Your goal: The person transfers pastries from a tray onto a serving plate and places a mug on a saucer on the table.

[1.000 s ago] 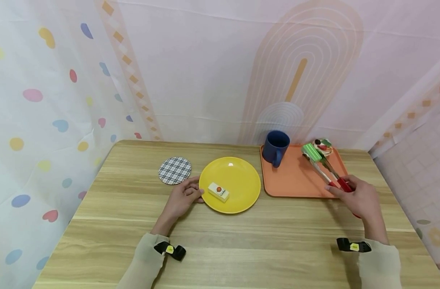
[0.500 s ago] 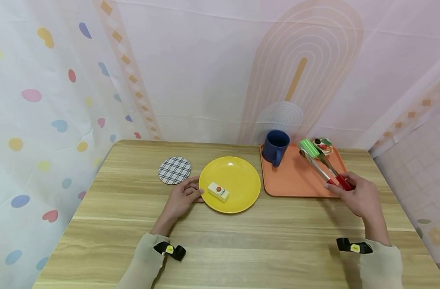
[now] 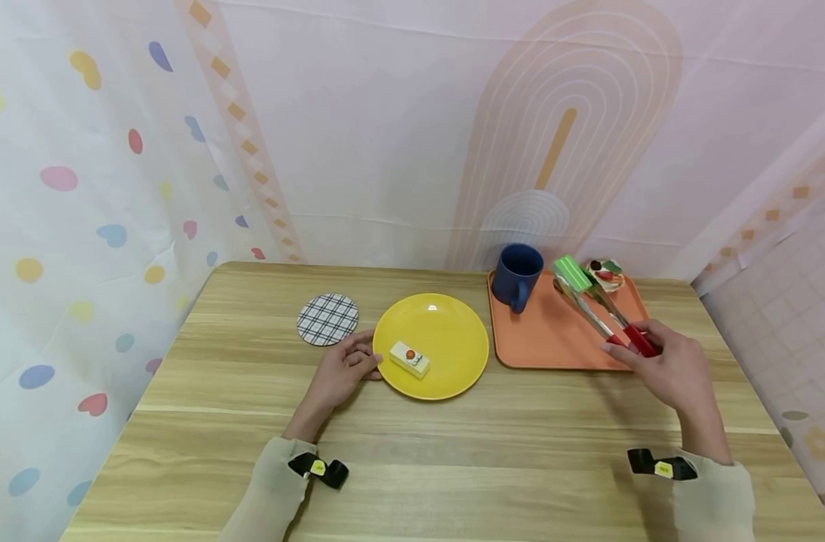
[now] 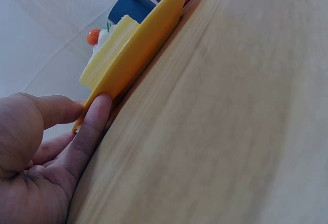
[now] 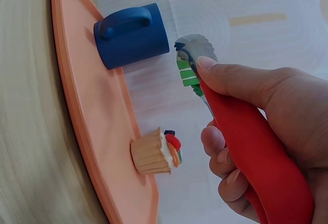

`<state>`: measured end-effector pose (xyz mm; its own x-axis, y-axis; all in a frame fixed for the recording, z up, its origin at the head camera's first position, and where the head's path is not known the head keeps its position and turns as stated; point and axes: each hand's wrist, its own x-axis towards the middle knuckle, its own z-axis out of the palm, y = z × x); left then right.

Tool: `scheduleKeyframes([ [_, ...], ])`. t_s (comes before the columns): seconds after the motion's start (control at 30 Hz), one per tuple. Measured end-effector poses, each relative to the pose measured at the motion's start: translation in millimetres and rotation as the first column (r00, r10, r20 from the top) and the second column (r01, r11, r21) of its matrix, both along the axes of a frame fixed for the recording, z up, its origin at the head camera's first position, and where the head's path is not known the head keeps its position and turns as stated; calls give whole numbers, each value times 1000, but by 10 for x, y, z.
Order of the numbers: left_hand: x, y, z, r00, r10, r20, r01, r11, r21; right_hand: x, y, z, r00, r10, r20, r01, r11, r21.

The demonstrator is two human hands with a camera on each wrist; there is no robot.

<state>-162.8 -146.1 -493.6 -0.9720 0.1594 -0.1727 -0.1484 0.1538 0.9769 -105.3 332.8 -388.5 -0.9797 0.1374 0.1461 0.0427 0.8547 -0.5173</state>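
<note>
My left hand [image 3: 341,373] pinches the left rim of a yellow plate [image 3: 446,331], thumb above and fingers beneath, as the left wrist view shows. On that plate lies a pale cake slice [image 3: 409,360] topped with cream and an orange ball. My right hand [image 3: 677,365] grips red-handled tongs [image 3: 639,340] at the right. Between the tongs' metal tips is a green striped block of cake [image 3: 571,272], held above the orange tray [image 3: 548,339]. In the right wrist view the green cake [image 5: 187,74] is partly hidden behind a tong tip and the thumb.
A dark blue mug [image 3: 517,277] stands at the tray's back left corner. A fruit-topped cupcake [image 3: 606,277] sits at its back right. Left of the plate lies a round checked coaster [image 3: 327,320]. A patterned curtain [image 3: 385,135] hangs right behind the wooden table [image 3: 453,467].
The tongs with the green cake have moved up and left, away from the cupcake and toward the mug. The left hand and the plate stay put.
</note>
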Motion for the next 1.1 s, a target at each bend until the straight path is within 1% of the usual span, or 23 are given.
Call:
scheduleKeyframes([
  [0.27,8,8,6,1000,-2,0,2,1000,7,7,-91,30,999,24,-32,-24,1000,1],
  [0.63,1,6,2,1000,-9,3,8,1000,13,-2,-178,36,998,56,-21,-55,998,8],
  [0.87,-9,-7,5,1000,-13,1,13,1000,9,-18,-246,19,996,82,-44,-83,996,-13],
  [1.1,-24,-12,-9,1000,-16,-1,16,1000,15,-38,-322,21,995,101,-9,-101,995,-19],
])
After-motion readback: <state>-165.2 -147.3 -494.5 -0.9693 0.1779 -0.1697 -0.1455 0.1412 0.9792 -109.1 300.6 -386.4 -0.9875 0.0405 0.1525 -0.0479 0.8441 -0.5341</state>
